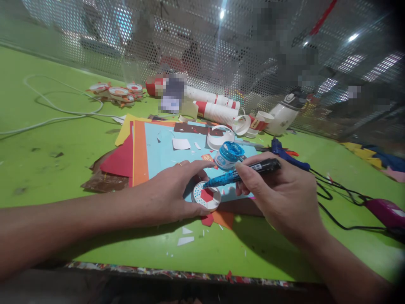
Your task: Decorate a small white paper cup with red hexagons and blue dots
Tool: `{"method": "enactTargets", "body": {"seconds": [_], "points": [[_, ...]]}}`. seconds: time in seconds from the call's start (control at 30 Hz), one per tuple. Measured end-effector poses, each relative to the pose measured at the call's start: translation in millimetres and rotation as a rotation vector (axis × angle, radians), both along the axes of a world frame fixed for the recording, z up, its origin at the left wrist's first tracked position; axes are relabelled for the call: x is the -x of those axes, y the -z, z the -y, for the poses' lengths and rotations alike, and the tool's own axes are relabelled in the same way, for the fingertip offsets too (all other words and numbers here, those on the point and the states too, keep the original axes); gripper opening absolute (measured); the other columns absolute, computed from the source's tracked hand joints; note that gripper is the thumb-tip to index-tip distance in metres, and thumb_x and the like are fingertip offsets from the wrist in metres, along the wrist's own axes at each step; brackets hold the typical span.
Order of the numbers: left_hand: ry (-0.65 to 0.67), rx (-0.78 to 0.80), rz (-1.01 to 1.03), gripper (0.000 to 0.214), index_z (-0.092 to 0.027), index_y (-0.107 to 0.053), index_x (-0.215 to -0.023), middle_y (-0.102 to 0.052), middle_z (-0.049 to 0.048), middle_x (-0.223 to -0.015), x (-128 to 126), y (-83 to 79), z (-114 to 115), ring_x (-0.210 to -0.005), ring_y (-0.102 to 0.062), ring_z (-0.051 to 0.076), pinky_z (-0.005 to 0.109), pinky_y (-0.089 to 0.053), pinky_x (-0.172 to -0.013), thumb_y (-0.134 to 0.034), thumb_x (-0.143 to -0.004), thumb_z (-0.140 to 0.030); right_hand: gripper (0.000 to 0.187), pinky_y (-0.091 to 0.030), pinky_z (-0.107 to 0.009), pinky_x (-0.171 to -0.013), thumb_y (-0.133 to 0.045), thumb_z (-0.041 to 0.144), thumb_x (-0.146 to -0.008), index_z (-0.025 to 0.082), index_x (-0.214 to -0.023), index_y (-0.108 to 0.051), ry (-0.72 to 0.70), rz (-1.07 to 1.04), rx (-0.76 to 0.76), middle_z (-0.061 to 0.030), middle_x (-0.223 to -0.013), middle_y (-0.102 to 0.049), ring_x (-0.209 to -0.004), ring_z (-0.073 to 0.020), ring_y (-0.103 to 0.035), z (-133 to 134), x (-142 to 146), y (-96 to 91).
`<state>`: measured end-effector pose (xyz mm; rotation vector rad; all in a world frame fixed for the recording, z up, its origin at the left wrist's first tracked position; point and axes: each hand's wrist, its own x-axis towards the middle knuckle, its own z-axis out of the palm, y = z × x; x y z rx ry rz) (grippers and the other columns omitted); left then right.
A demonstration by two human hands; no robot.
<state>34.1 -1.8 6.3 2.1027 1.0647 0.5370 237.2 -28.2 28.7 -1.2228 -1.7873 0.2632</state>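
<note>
My left hand (171, 188) steadies a small round white disc (207, 196) between thumb and fingers, just above the table's near side. The disc bears a red hexagon in its middle and blue dots on its left part. In my right hand (281, 194) is a black marker (264, 167), its front part coated in blue paint. The marker's tip is at the disc's upper left, by the blue dots; I cannot tell whether it touches. Behind the tip stands an open jar of blue paint (226, 161), with paint smeared round its rim.
Coloured paper sheets (158, 164) and white scraps lie on the green table (57, 169). Further back are stacked paper cups (218, 112), a white kettle-like vessel (283, 116) and several finished-looking discs (118, 92). A blue glue gun (289, 158) and black cords lie right.
</note>
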Motion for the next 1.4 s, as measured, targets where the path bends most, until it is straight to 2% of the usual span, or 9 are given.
{"method": "enactTargets", "body": {"seconds": [0.33,0.5,0.63,0.83,0.93,1.03,1.2,1.4], "points": [[0.006,0.023,-0.023,0.079,-0.022,-0.043,-0.142,-0.064,0.0107,-0.123,-2,-3.8,-1,-0.106,-0.06,0.03,0.04,-0.048,-0.088,-0.077,-0.072,-0.033,0.02,-0.045,-0.022,-0.049,-0.067,0.035,-0.087,0.02,-0.074,-0.063,-0.019,0.009,0.015,0.005,-0.054,-0.061,-0.046,-0.0093,-0.056,-1,1,-1.1],[-0.003,0.015,-0.01,0.081,-0.023,-0.042,-0.143,-0.062,0.0102,-0.127,-1,0.3,0,-0.111,-0.059,0.029,0.041,-0.046,-0.092,-0.078,-0.072,-0.033,0.02,-0.045,-0.022,-0.048,-0.067,0.034,-0.087,0.02,-0.073,-0.062,-0.031,0.017,0.015,0.005,-0.052,-0.061,-0.045,-0.0093,-0.055,-2,0,0.0],[0.0,0.004,0.003,0.078,-0.023,-0.044,-0.141,-0.064,0.01,-0.123,0,3.3,-1,-0.108,-0.06,0.029,0.041,-0.047,-0.09,-0.077,-0.072,-0.035,0.021,-0.045,-0.022,-0.048,-0.068,0.033,-0.086,0.019,-0.071,-0.063,-0.028,0.012,0.002,0.0042,-0.053,-0.06,-0.046,-0.0089,-0.053,-2,1,-0.4],[-0.003,0.015,0.0,0.076,-0.023,-0.044,-0.14,-0.065,0.0081,-0.117,1,2.5,-2,-0.095,-0.062,0.026,0.039,-0.047,-0.085,-0.076,-0.073,-0.037,0.025,-0.047,-0.023,-0.046,-0.067,0.038,-0.087,0.02,-0.07,-0.062,0.054,-0.199,-0.006,0.0052,-0.05,-0.057,-0.044,-0.0096,-0.055,3,-1,-8.6],[-0.003,0.031,0.004,0.073,-0.023,-0.046,-0.138,-0.066,0.0075,-0.115,0,2.6,-1,-0.096,-0.061,0.026,0.038,-0.047,-0.086,-0.076,-0.073,-0.037,0.027,-0.046,-0.023,-0.045,-0.068,0.039,-0.086,0.02,-0.069,-0.062,0.076,-0.205,-0.018,0.005,-0.05,-0.057,-0.043,-0.0094,-0.054,3,-2,-10.0],[-0.025,0.048,0.029,0.08,-0.022,-0.042,-0.141,-0.065,0.0077,-0.116,0,4.1,-1,-0.098,-0.061,0.026,0.039,-0.046,-0.088,-0.077,-0.071,-0.036,0.027,-0.047,-0.023,-0.045,-0.069,0.039,-0.086,0.02,-0.068,-0.063,0.063,-0.216,-0.002,0.0052,-0.051,-0.056,-0.043,-0.0088,-0.053,1,-3,-9.4],[-0.025,0.085,0.057,0.091,-0.024,-0.033,-0.148,-0.064,0.008,-0.121,1,6.8,-2,-0.102,-0.06,0.027,0.04,-0.046,-0.091,-0.078,-0.07,-0.037,0.024,-0.045,-0.019,-0.045,-0.068,0.031,-0.087,0.02,-0.067,-0.063,0.076,-0.224,-0.057,0.0061,-0.049,-0.057,-0.043,-0.0068,-0.052,-1,-3,-9.6],[-0.025,0.087,0.062,0.093,-0.024,-0.033,-0.148,-0.063,0.0095,-0.125,0,5.0,0,-0.108,-0.06,0.029,0.043,-0.045,-0.095,-0.079,-0.069,-0.037,0.02,-0.045,-0.02,-0.043,-0.069,0.034,-0.086,0.02,-0.072,-0.065,0.066,-0.233,-0.025,0.0061,-0.048,-0.057,-0.042,-0.0078,-0.052,-1,-5,-8.0]]}}
